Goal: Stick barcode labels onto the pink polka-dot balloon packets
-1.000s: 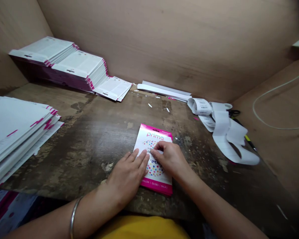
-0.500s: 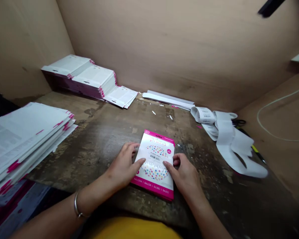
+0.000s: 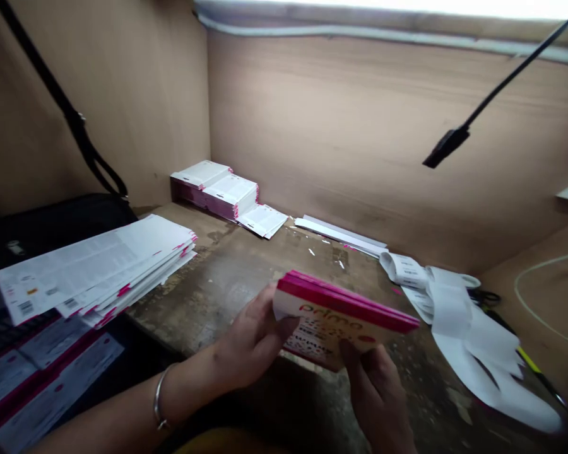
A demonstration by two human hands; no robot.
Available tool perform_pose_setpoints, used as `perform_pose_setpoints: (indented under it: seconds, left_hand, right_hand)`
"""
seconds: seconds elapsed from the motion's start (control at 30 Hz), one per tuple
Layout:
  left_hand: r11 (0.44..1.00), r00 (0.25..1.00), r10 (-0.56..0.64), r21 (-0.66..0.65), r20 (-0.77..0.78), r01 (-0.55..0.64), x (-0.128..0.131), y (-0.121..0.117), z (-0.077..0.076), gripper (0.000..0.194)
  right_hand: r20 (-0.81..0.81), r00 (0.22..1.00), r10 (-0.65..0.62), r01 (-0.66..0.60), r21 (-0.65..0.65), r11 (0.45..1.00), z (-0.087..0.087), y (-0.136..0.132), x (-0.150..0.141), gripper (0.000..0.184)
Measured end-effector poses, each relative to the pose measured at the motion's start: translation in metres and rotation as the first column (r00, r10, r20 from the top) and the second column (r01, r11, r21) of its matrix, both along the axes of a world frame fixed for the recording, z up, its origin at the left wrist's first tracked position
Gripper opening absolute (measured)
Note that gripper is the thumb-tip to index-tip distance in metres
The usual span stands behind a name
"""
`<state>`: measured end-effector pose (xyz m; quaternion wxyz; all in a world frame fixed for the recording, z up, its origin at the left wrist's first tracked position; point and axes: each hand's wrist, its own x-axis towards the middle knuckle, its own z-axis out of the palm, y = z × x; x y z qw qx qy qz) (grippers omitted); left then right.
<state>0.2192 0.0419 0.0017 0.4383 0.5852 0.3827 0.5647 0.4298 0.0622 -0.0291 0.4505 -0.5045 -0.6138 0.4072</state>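
The person holds a small pile of pink-and-white "prima" packets point(image 3: 331, 321) in both hands, tilted above the worn wooden table point(image 3: 236, 271). The left hand point(image 3: 250, 343) is closed on their left side with the thumb on the printed face, and the right hand point(image 3: 376, 388) pinches the right part near the lower edge. What the packets contain is hidden. At the left lies a black bag point(image 3: 57, 217), of which I cannot see the inside; near it is a pile of printed white cards point(image 3: 108, 258). Stepped stacks of similar cards point(image 3: 222, 192) stand at the rear wall, and a curled label strip point(image 3: 449, 309) lies to the right.

Half a second ago, the packets were flat on the table between the hands; now they are raised and their pink top edges show. The view also has lifted, so the hanging black connector point(image 3: 447, 146) is seen fully.
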Motion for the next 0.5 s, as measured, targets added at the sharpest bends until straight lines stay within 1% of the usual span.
perform_pose_setpoints:
  seconds: [0.03, 0.07, 0.13, 0.17, 0.2, 0.27, 0.33, 0.37, 0.43, 0.47, 0.5]
  left_hand:
    - [0.996, 0.995, 0.071, 0.061, -0.072, -0.066, -0.006, -0.009, 0.003, 0.045]
    - [0.989, 0.984, 0.125, 0.090, -0.124, -0.114, -0.012, -0.015, 0.004, 0.056]
    - [0.982, 0.970, 0.176, 0.094, -0.165, -0.162, -0.017, -0.024, 0.000, 0.075]
    - [0.981, 0.967, 0.184, 0.092, -0.173, -0.170, -0.017, -0.026, -0.003, 0.078]
    - [0.978, 0.964, 0.200, 0.099, -0.174, -0.185, -0.016, -0.026, -0.006, 0.077]
    - [0.963, 0.955, 0.253, 0.130, -0.155, -0.234, -0.011, -0.023, -0.009, 0.069]
    - [0.949, 0.949, 0.294, 0.158, -0.117, -0.274, -0.008, -0.021, -0.005, 0.058]
    - [0.944, 0.950, 0.296, 0.185, -0.104, -0.274, -0.010, -0.020, 0.000, 0.055]
    - [0.934, 0.954, 0.276, 0.268, -0.116, -0.238, -0.022, -0.025, 0.009, 0.056]
    - [0.930, 0.952, 0.275, 0.288, -0.136, -0.227, -0.032, -0.030, 0.012, 0.061]
    - [0.934, 0.946, 0.285, 0.268, -0.154, -0.238, -0.044, -0.038, 0.012, 0.069]
  right_hand:
    - [0.050, 0.998, 0.035, -0.037, 0.048, 0.998, 0.003, 0.000, -0.002, 0.029]
    - [0.105, 0.992, 0.071, -0.080, 0.084, 0.993, 0.005, 0.000, -0.006, 0.029]
    - [0.194, 0.971, 0.138, -0.162, 0.115, 0.980, 0.004, 0.002, -0.015, 0.030]
    - [0.213, 0.965, 0.152, -0.181, 0.125, 0.976, 0.002, 0.003, -0.019, 0.031]
    - [0.219, 0.964, 0.153, -0.185, 0.135, 0.973, -0.002, 0.004, -0.024, 0.032]
    - [0.227, 0.964, 0.139, -0.176, 0.153, 0.972, -0.009, 0.004, -0.029, 0.034]
    - [0.270, 0.954, 0.129, -0.177, 0.161, 0.971, -0.015, 0.002, -0.029, 0.036]
    - [0.291, 0.952, 0.098, -0.156, 0.184, 0.970, -0.016, 0.000, -0.028, 0.037]
    - [0.303, 0.953, 0.010, -0.091, 0.254, 0.963, -0.018, -0.004, -0.030, 0.037]
    - [0.299, 0.954, -0.018, -0.071, 0.282, 0.957, -0.018, -0.005, -0.033, 0.037]
    - [0.293, 0.956, -0.022, -0.070, 0.301, 0.951, -0.017, -0.006, -0.039, 0.038]
